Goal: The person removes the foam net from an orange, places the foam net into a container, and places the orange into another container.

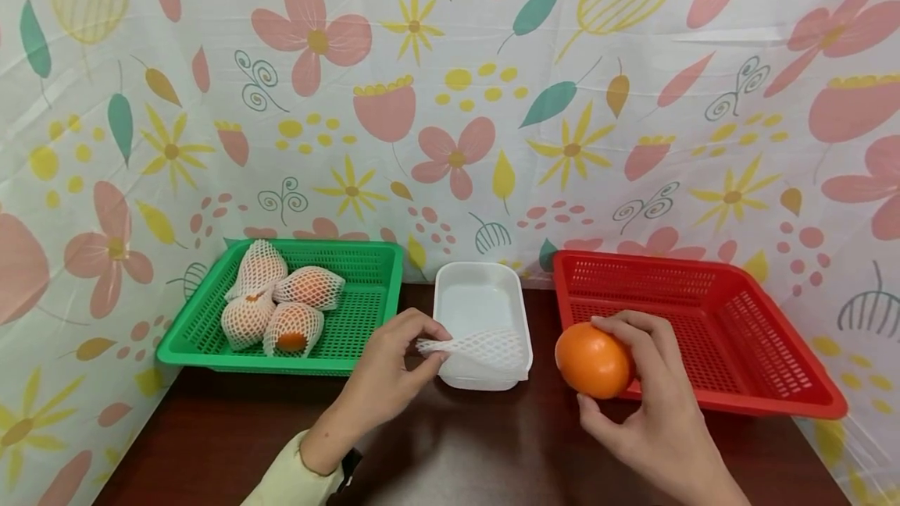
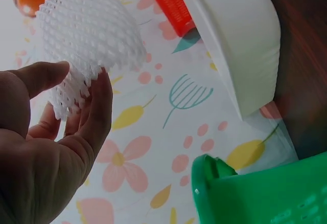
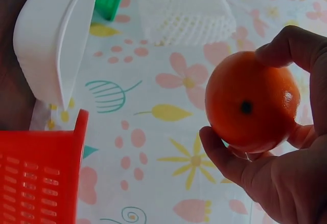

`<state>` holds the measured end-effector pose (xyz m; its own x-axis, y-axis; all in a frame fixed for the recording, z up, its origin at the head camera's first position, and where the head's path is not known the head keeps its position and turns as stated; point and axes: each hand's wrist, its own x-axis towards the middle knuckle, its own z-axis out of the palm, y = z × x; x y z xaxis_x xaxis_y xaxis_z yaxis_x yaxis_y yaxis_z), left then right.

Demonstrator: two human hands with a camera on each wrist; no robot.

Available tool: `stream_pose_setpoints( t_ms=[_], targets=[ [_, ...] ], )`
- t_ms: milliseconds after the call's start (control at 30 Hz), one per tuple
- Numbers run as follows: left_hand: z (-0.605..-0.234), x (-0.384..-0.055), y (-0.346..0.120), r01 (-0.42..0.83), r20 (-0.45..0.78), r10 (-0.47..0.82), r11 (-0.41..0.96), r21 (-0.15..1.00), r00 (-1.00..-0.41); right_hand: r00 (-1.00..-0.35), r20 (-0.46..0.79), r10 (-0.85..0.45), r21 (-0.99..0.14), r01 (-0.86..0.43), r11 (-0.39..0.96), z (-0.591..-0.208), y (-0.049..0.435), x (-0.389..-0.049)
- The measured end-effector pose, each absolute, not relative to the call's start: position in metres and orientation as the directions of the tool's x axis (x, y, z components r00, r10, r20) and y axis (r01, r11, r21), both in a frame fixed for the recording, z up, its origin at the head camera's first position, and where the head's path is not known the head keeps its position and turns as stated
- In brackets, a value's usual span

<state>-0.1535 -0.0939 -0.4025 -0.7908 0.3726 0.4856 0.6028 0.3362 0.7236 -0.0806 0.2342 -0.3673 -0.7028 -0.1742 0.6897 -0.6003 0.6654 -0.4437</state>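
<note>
My left hand (image 1: 395,369) pinches one end of a white foam fruit net (image 1: 492,347) between thumb and fingers. The net stretches to the right over the near part of a white plastic tray (image 1: 481,287); in the left wrist view the net (image 2: 89,27) spreads wide beyond the fingertips. In my right hand (image 1: 650,397) is a bare orange (image 1: 594,361), gripped by thumb and fingers in front of the red basket's near left corner. A dark spot shows on the orange (image 3: 250,101) in the right wrist view. Between net and orange there is a gap.
On the left, a green basket (image 1: 369,256) holds several orange fruits in foam nets (image 1: 309,287). A red basket (image 1: 745,358) stands on the right with its slotted floor showing. All rest on a dark brown table (image 1: 450,451) before a floral cloth backdrop (image 1: 450,100).
</note>
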Motion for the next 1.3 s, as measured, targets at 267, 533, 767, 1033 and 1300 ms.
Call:
stream_pose_setpoints(
  t_ms=[267, 533, 767, 1033, 1300],
  targets=[
    [-0.417, -0.162, -0.079, 0.697, 0.579, 0.388, 0.420, 0.581, -0.717, -0.759, 0.645, -0.093, -0.488, -0.502, 0.714, -0.367, 0.242, -0.082],
    [-0.433, -0.168, -0.067, 0.723, 0.612, 0.394, 0.468, 0.509, -0.686, -0.736, 0.672, -0.083, -0.466, -0.508, 0.724, -0.368, 0.246, -0.089],
    [-0.451, -0.177, -0.059, 0.709, 0.614, 0.391, 0.550, 0.441, -0.685, -0.746, 0.663, -0.057, -0.487, -0.488, 0.724, -0.369, 0.253, -0.098],
    [-0.462, -0.181, -0.058, 0.680, 0.572, 0.408, 0.603, 0.417, -0.712, -0.751, 0.658, -0.054, -0.481, -0.473, 0.738, -0.363, 0.258, -0.110],
    [-0.466, -0.183, -0.060, 0.688, 0.563, 0.433, 0.615, 0.386, -0.704, -0.769, 0.635, -0.075, -0.466, -0.458, 0.757, -0.354, 0.267, -0.128]
  ],
)
